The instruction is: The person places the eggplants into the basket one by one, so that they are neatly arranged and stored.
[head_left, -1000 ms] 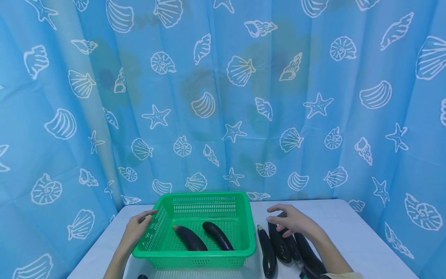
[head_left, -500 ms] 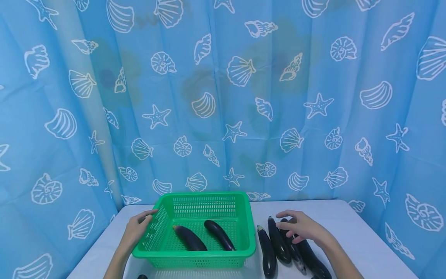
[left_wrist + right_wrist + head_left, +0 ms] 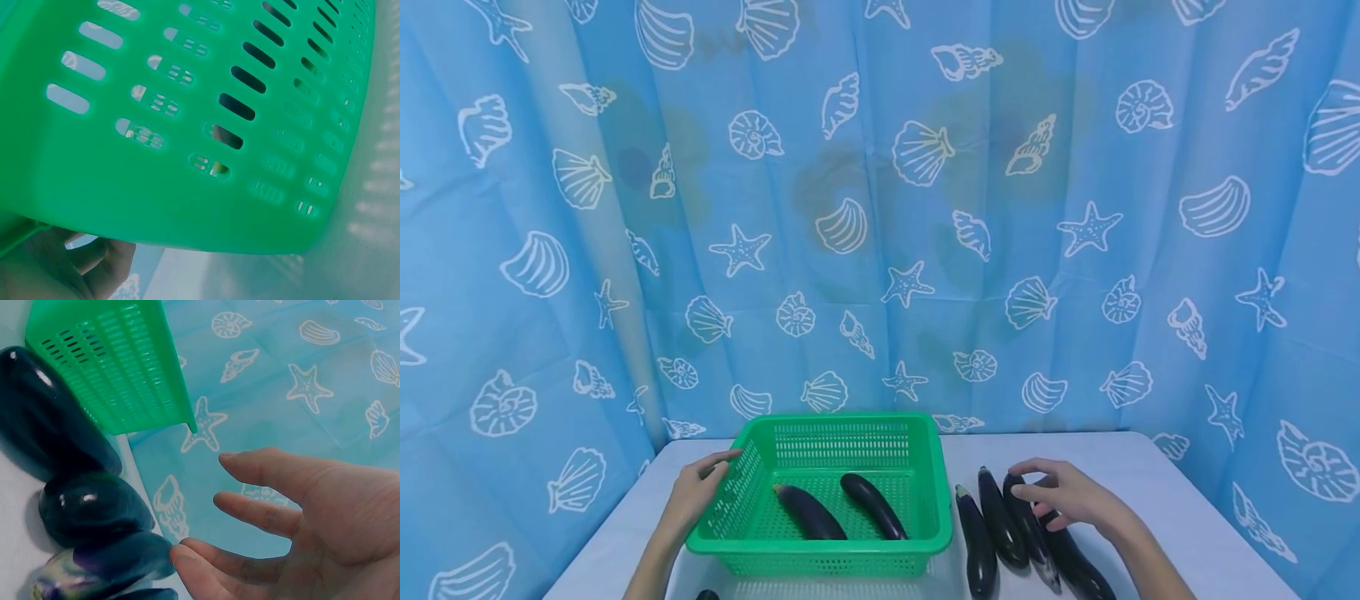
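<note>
My left hand [image 3: 695,490] lies at the left rim of a green perforated basket [image 3: 820,546], index fingertip on the edge. In the left wrist view, the rim partly hides that hand [image 3: 103,269]. Inside the basket are two dark eggplants, one [image 3: 811,512] on the left and another [image 3: 874,506] on the right. Several more eggplants lie side by side to the basket's right, including the nearest one [image 3: 975,542]. Over the rightmost of these hovers my right hand [image 3: 1067,496], holding nothing. Its fingers [image 3: 256,512] are spread and loosely bent beside the eggplants [image 3: 97,506] in the right wrist view.
A white-covered table [image 3: 1131,467] carries everything, with a blue seashell-patterned curtain [image 3: 880,250] behind it. At the bottom edge, a small dark rounded end [image 3: 706,595] shows in front of the basket. A pale translucent surface [image 3: 850,588] shows below the basket.
My right hand has moved right and towards me across the eggplants, uncovering more of them. The right eggplant in the basket has shifted slightly. My left hand has stayed at the rim.
</note>
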{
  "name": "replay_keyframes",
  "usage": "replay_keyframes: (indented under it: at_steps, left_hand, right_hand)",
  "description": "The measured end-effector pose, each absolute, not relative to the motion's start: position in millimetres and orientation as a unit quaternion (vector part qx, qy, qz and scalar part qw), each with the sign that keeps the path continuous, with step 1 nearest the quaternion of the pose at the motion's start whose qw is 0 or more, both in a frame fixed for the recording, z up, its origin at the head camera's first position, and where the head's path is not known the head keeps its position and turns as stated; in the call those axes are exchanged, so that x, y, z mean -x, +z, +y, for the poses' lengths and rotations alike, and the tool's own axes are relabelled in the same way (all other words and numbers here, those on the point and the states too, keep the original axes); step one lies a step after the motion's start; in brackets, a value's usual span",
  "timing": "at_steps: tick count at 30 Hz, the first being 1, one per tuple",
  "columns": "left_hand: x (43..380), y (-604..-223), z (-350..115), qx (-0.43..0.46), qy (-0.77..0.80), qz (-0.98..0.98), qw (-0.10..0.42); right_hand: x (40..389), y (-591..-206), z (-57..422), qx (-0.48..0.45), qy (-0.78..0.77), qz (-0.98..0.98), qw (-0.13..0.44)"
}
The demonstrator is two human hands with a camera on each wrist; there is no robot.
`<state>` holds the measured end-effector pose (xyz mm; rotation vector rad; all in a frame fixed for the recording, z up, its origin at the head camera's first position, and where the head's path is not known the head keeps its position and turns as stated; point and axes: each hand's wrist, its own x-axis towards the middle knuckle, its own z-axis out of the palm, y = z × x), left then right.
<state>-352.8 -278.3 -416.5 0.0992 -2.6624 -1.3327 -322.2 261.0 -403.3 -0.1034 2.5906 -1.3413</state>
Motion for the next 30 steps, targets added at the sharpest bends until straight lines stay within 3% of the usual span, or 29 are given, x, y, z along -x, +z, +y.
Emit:
replay_keyframes:
  at_steps: [30]
  left_hand:
    - [351, -416, -278, -0.031, -0.445, -0.891, 0.084]
  right_hand:
    - [322, -413, 284, 0.012, -0.421, 0.898, 0.126]
